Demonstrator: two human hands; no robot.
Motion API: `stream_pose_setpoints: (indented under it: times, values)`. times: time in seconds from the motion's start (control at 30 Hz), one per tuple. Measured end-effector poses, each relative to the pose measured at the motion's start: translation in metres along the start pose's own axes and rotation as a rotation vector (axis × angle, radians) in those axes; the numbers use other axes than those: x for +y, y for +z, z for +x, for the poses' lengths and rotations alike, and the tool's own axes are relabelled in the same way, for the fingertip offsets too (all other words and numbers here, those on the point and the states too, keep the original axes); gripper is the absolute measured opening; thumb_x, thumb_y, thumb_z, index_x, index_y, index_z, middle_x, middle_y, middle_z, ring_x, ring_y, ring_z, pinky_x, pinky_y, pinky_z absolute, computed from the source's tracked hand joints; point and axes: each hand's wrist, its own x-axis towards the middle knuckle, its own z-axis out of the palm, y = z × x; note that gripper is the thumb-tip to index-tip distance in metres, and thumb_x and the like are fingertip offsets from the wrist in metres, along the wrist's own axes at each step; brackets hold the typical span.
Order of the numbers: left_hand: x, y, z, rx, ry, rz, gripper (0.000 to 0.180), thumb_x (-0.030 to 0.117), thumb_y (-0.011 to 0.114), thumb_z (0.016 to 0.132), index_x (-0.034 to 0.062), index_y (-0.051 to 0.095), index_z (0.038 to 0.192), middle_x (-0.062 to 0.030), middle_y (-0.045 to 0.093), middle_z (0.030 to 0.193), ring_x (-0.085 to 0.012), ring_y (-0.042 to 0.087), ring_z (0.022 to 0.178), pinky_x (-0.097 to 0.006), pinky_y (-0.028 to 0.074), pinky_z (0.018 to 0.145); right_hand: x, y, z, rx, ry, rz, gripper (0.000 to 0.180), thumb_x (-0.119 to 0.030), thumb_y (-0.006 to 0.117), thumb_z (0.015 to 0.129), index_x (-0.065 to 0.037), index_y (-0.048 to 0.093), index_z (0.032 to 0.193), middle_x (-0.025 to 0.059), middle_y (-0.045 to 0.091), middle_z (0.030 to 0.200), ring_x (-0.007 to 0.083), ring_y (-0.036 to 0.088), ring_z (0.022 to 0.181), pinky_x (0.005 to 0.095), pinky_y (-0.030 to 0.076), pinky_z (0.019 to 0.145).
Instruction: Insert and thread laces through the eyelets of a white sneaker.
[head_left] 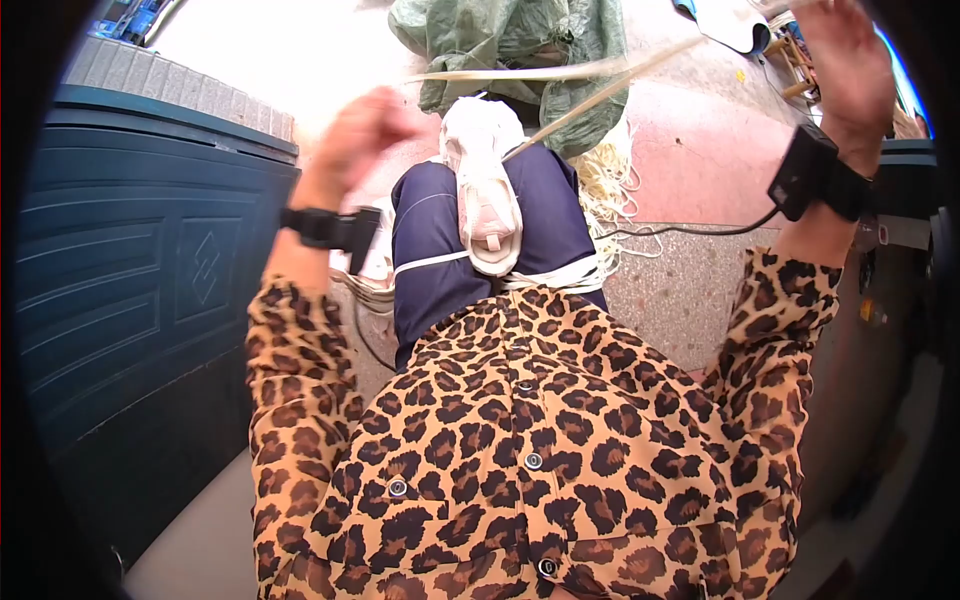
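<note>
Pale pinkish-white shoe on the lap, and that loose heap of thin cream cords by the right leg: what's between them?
In the head view, the person's navy-trousered right leg lies between the shoe and the heap of cords.

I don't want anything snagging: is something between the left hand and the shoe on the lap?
Nothing visible stands between the left hand and the pale shoe. In the picture, a blurred pale strand passes above the shoe's far end.
</note>
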Motion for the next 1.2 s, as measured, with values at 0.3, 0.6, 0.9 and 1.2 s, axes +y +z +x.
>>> stream_pose_setpoints:
  times: [0.3, 0.6, 0.9, 1.2]
  values:
    - [0.014, -0.207, -0.084, 0.812, -0.134, -0.281, 0.02, 0.012, 0.045, 0.085, 0.0137, 0.04, 0.066, 0.0033, 0.034, 0.052, -0.0104, 0.036, 0.044, -0.031, 0.033, 0.051, 0.171, -0.155, -0.058, -0.534, 0.524, -0.758, 0.023, -0.017, 0.058, 0.08, -0.009, 0.058, 0.102, -0.0014, 0.055, 0.077, 0.0073, 0.047, 0.065, 0.0211, 0.04, 0.06]
    - [-0.077, 0.001, -0.035, 0.253, -0.374, 0.402, 0.038, 0.043, 0.041, 0.09, 0.0094, 0.053, 0.079, 0.0076, 0.032, 0.053, -0.0033, 0.027, 0.042, -0.019, 0.025, 0.04, 0.268, -0.13, -0.177, -0.815, 0.047, -1.388, 0.017, -0.021, 0.053, 0.08, -0.009, 0.063, 0.076, 0.0117, 0.056, 0.076, 0.0304, 0.053, 0.077, 0.0414, 0.041, 0.07]
    - [-0.111, 0.022, -0.03, 0.129, -0.091, 1.259, 0.029, 0.027, 0.046, 0.087, -0.0001, 0.057, 0.085, -0.0238, 0.059, 0.082, -0.0385, 0.056, 0.082, -0.045, 0.043, 0.071, 0.276, -0.117, -0.186, -0.816, -0.148, -1.632, 0.013, -0.018, 0.052, 0.078, -0.012, 0.062, 0.073, 0.0081, 0.055, 0.079, 0.0269, 0.052, 0.081, 0.041, 0.039, 0.067]
    - [-0.125, 0.023, -0.042, 0.282, -0.015, 1.308, 0.019, 0.021, 0.05, 0.085, 0.002, 0.053, 0.089, -0.021, 0.06, 0.076, -0.0373, 0.059, 0.076, -0.045, 0.045, 0.067, 0.268, -0.115, -0.179, -0.808, -0.042, -1.537, 0.012, -0.026, 0.06, 0.076, -0.014, 0.064, 0.077, 0.0028, 0.054, 0.082, 0.0222, 0.049, 0.087, 0.0397, 0.036, 0.072]
